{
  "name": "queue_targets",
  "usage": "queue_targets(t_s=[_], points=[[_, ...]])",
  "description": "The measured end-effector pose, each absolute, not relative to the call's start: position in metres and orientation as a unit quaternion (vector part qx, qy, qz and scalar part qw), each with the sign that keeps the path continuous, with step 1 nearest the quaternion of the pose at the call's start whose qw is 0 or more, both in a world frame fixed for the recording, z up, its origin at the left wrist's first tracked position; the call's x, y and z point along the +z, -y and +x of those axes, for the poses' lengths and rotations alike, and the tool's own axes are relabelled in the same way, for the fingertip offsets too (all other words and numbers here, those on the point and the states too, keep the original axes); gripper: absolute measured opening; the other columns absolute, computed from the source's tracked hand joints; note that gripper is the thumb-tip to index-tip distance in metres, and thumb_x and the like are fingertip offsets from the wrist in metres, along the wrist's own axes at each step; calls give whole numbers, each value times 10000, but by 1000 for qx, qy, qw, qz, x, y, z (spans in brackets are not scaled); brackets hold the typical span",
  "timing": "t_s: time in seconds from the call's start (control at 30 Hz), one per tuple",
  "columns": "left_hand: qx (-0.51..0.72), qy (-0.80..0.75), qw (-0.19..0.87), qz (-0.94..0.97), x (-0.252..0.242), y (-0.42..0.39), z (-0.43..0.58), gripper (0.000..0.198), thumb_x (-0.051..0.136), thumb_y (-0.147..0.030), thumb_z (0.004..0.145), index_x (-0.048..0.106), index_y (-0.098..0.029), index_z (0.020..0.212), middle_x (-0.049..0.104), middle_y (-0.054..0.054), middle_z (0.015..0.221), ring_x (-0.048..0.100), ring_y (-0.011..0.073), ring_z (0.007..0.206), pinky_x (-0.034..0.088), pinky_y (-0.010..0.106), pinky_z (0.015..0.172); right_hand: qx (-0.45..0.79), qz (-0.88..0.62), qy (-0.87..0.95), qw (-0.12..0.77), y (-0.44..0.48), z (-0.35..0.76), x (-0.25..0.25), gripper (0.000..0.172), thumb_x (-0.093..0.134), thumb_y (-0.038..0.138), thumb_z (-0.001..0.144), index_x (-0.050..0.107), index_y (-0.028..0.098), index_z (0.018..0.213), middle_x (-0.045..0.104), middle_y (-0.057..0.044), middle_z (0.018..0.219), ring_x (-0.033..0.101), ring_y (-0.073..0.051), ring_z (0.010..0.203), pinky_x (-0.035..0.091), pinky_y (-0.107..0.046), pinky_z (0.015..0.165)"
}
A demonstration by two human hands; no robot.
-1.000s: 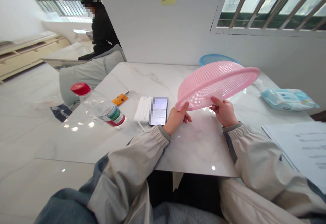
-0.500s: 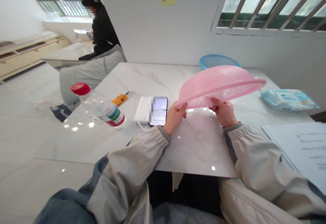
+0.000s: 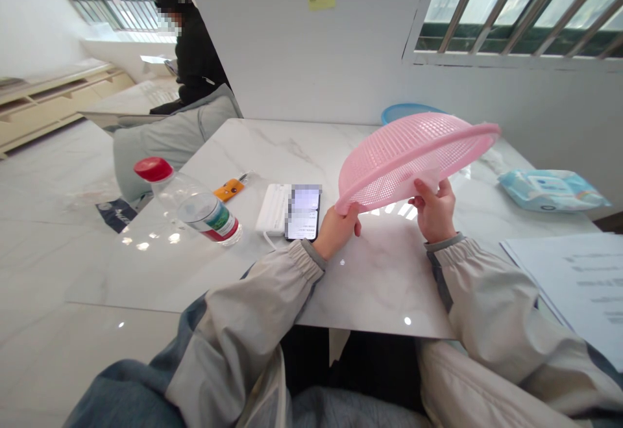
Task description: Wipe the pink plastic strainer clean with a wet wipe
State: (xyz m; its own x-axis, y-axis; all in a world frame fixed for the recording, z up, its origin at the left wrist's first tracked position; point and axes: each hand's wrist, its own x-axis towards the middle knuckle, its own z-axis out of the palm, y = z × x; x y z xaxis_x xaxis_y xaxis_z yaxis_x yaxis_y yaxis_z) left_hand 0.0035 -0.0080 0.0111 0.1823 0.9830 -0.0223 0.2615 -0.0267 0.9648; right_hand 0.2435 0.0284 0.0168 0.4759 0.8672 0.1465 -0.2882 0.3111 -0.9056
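Note:
A pink mesh basket [image 3: 384,145] is held above the table, tilted, its hollow side turned toward me and its right side raised. My left hand [image 3: 337,230] is closed on the near left rim, thumb on top. At the basket's hollow side, my right hand [image 3: 437,212] pinches a thin whitish wipe [image 3: 422,181]. The wipe lies against the inner mesh, and part of it is hidden by my fingers. Behind the pink basket, a blue basket [image 3: 403,112] stands near the wall, mostly covered from view.
A red-capped bottle [image 3: 195,207], an orange item [image 3: 228,189], a white power bank [image 3: 272,210] and a phone [image 3: 304,214] are on the left. Right are a wipes pack [image 3: 549,189] and papers [image 3: 579,272]. A person [image 3: 199,58] sits in the background.
The pink basket has tipped further, its hollow side turning more toward me. My right hand has shifted slightly right and up with the wipe. My left hand keeps its hold on the rim.

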Motion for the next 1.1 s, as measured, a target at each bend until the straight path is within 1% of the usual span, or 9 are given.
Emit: queue_targets(t_s=[0.2, 0.27, 0.3, 0.37, 0.43, 0.5, 0.53, 0.93, 1.1], points=[[383, -489, 502, 601, 17, 12, 4, 643, 466, -462, 1071, 607, -208, 498, 557, 13, 490, 474, 118, 506, 426, 285, 613, 476, -438, 294, 703, -28, 244, 18, 606, 1061, 418, 541, 530, 246, 778, 410, 125, 589, 309, -40, 472, 270, -173, 387], [373, -476, 519, 604, 21, 14, 4, 635, 466, -454, 1071, 605, -205, 504, 550, 10, 484, 470, 111, 492, 429, 280, 607, 475, -453, 293, 695, -28, 242, 18, 586, 1051, 456, 561, 543, 243, 760, 402, 121, 572, 305, -46, 471, 254, -184, 386], [367, -469, 529, 605, 22, 15, 4, 635, 462, -444, 1072, 601, -204, 501, 549, 11, 481, 468, 108, 487, 429, 278, 604, 467, -457, 299, 695, -27, 240, 18, 546, 1037, 466, 585, 578, 244, 780, 452, 107, 587, 356, -58, 481, 274, -191, 391], [354, -451, 551, 606, 25, 16, 4, 632, 451, -419, 1069, 594, -202, 493, 566, 21, 489, 466, 104, 481, 432, 277, 600, 449, -450, 325, 700, -26, 236, 18, 439, 984, 469, 665, 667, 250, 875, 636, 54, 718, 568, -108, 598, 419, -213, 454], [342, -435, 571, 607, 27, 17, 5, 622, 448, -400, 1064, 597, -199, 495, 601, 35, 515, 473, 104, 483, 437, 278, 598, 434, -431, 353, 708, -25, 233, 18, 368, 922, 448, 744, 729, 256, 993, 777, -2, 967, 742, -172, 887, 605, -265, 668], [335, -430, 578, 607, 27, 17, 5, 609, 457, -395, 1060, 605, -196, 503, 630, 46, 543, 486, 105, 489, 442, 278, 600, 421, -424, 354, 719, -26, 233, 16, 341, 885, 421, 780, 745, 257, 1043, 805, -26, 1123, 764, -203, 1103, 655, -321, 906], [334, -431, 578, 608, 26, 17, 5, 608, 459, -398, 1061, 609, -195, 507, 637, 49, 551, 491, 105, 492, 445, 277, 602, 418, -427, 344, 724, -27, 233, 15, 341, 884, 411, 777, 741, 259, 1047, 804, -25, 1143, 764, -206, 1133, 655, -338, 959], [335, -452, 534, 631, 24, 17, 4, 673, 492, -544, 1074, 654, -195, 522, 590, 31, 502, 522, 121, 512, 458, 287, 650, 402, -396, 302, 768, -28, 235, 18, 488, 917, 464, 766, 694, 276, 1157, 822, 2, 1013, 831, -225, 907, 700, -398, 840], [360, -510, 481, 616, 23, 15, 3, 626, 502, -399, 1037, 630, -207, 455, 573, 33, 466, 544, 137, 513, 457, 299, 659, 390, -401, 316, 766, -27, 235, 20, 445, 905, 479, 790, 700, 268, 1124, 823, -4, 957, 841, -233, 871, 700, -392, 800]])
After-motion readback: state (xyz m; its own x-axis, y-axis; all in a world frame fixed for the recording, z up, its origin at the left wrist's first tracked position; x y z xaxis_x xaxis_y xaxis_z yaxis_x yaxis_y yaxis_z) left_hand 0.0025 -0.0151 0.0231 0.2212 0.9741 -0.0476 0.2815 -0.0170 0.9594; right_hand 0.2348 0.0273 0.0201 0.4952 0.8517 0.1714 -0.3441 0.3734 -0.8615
